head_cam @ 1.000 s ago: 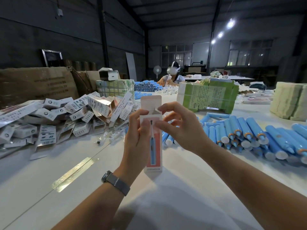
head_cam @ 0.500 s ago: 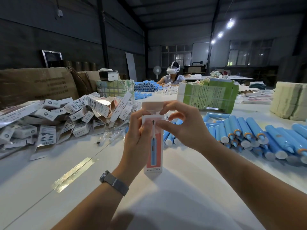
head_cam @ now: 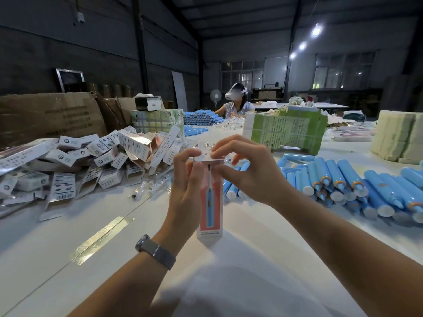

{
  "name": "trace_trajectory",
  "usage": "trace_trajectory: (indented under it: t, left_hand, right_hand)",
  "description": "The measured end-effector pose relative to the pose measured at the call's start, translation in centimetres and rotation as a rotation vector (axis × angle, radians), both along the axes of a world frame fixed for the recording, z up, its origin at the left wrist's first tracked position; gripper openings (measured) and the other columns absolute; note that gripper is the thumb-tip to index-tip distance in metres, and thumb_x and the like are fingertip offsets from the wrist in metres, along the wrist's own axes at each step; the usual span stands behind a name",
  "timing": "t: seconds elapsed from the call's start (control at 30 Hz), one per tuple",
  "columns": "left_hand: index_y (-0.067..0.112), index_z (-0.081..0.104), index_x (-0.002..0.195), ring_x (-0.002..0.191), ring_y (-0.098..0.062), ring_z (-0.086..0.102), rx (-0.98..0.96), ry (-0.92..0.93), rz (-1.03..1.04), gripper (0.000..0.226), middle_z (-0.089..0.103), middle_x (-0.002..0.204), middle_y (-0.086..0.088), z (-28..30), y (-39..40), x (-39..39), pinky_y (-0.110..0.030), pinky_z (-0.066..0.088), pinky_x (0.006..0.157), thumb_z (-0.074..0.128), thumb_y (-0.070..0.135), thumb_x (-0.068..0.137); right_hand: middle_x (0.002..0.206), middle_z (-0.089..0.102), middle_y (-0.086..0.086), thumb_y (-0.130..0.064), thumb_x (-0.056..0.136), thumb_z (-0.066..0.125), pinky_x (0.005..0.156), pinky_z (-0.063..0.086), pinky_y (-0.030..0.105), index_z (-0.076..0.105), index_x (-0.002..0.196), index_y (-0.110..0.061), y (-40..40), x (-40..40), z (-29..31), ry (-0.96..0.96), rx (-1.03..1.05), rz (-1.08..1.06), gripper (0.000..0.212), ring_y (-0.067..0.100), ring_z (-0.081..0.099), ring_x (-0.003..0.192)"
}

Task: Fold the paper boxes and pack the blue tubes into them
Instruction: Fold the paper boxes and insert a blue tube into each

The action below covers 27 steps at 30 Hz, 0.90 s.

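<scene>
A tall narrow paper box [head_cam: 211,209], white with a red panel and a blue tube pictured on it, stands upright over the white table [head_cam: 68,225]. My left hand [head_cam: 186,191] grips its left side near the top. My right hand [head_cam: 247,170] pinches the top flap, which lies folded down flat over the box's upper end. To the right lies a heap of blue tubes [head_cam: 343,184] with white and orange ends. Whether a tube is inside the box is hidden.
A pile of white boxes [head_cam: 91,161] covers the table's left, with brown cartons [head_cam: 50,115] behind. A green-wrapped bundle [head_cam: 286,131] and a pale stack [head_cam: 402,138] sit at the back right. A person in a headset [head_cam: 235,104] sits at the far end beside more blue tubes [head_cam: 201,116].
The box's top flap, upright a second ago, has been bent over and pressed down flat by my right hand. My left hand kept its hold on the box.
</scene>
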<state>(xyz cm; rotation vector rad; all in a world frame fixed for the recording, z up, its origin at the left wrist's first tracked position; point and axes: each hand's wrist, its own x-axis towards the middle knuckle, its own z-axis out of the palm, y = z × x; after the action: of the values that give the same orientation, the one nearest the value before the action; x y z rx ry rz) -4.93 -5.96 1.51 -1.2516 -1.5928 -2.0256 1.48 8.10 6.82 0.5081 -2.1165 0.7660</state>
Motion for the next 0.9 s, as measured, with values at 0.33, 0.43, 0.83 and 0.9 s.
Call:
trace_trajectory:
  t: [0.33,0.43,0.83,0.9]
  left_hand:
    - [0.029,0.041,0.101,0.071,0.0,0.06,0.004,0.074,0.083,0.008,0.056,0.081,0.023,0.3,0.0,0.1,-0.016,0.052,0.06,0.033,0.027,0.103]
    - [0.029,0.041,0.099,0.068,0.0,0.058,0.017,0.062,0.086,0.008,0.054,0.079,0.023,0.5,0.1,0.1,-0.015,0.049,0.058,0.035,0.027,0.103]
    - [0.033,0.036,0.119,0.085,-0.014,0.069,-0.045,0.106,0.044,0.015,0.063,0.098,0.013,-0.2,0.2,0.3,-0.026,0.056,0.067,0.029,0.026,0.108]
    - [0.035,0.032,0.123,0.088,-0.017,0.069,-0.067,0.11,0.039,0.019,0.063,0.101,0.004,-0.4,0.3,0.3,-0.028,0.057,0.071,0.029,0.028,0.106]
  right_hand:
    - [0.095,0.065,0.0,-0.008,0.087,0.073,0.073,0.056,0.037,0.071,0.093,-0.006,-0.8,0.0,0.3,-0.046,-0.078,-0.018,0.007,0.019,0.063,0.09]
    - [0.091,0.064,-0.004,-0.009,0.087,0.073,0.07,0.054,0.034,0.073,0.096,-0.008,-1.3,0.1,0.1,0.001,-0.033,-0.085,0.009,0.015,0.062,0.085]
    - [0.092,0.059,0.001,-0.019,0.087,0.074,0.069,0.051,0.031,0.074,0.092,-0.012,-1.6,0.0,0.4,0.034,0.0,-0.123,0.009,0.015,0.059,0.087]
    - [0.09,0.058,0.0,-0.018,0.086,0.074,0.069,0.049,0.028,0.074,0.09,-0.011,-1.6,0.0,0.4,0.02,-0.015,-0.122,0.008,0.015,0.058,0.086]
